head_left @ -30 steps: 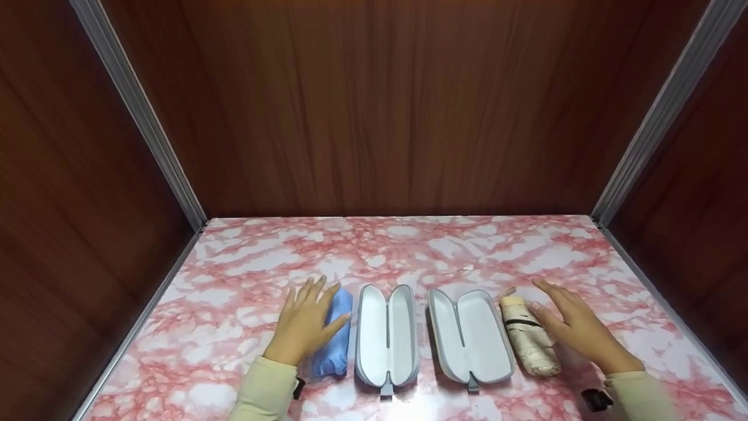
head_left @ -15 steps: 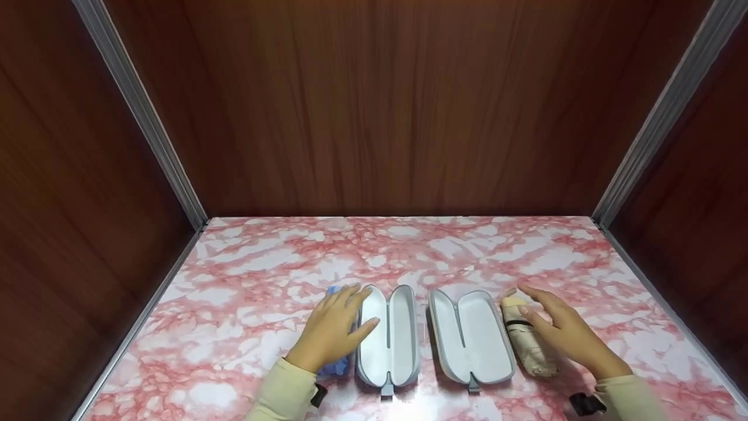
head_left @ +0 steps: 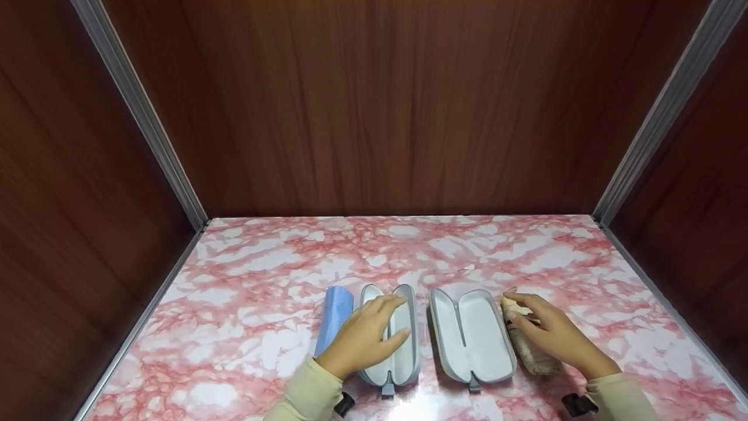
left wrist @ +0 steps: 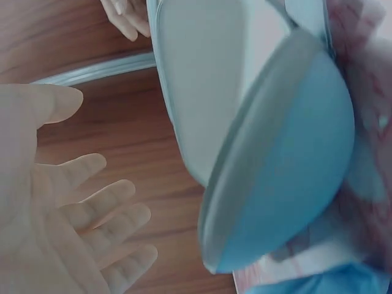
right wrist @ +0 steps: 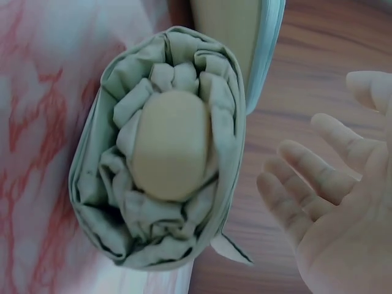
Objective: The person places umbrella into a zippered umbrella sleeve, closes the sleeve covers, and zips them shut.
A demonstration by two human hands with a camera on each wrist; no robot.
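My left hand [head_left: 363, 336] hovers over the left case [head_left: 404, 351], its fingers extended and nothing in its grasp. That case lies open, pale inside; the left wrist view shows the blue outer shell [left wrist: 300, 147], apart from the fingers. A second open case [head_left: 486, 342], also lined in white, lies to the right. Beyond it lies a beige folded umbrella [head_left: 533, 355], strapped with a dark band. Over its far end reaches my right hand [head_left: 555, 336], fingers loosely bent. In the right wrist view the umbrella's rounded end [right wrist: 171, 147] shows a gap to those fingers.
A blue rolled fabric bundle [head_left: 336, 313] lies left of the left case, partly behind the left hand. The red-and-white marbled table [head_left: 380, 245] is enclosed by brown wood-grain panels [head_left: 374, 117] with metal corner strips.
My left hand has moved right, from above the blue bundle to above the left case. My right hand has shifted slightly left over the beige umbrella. The cases have stayed put.
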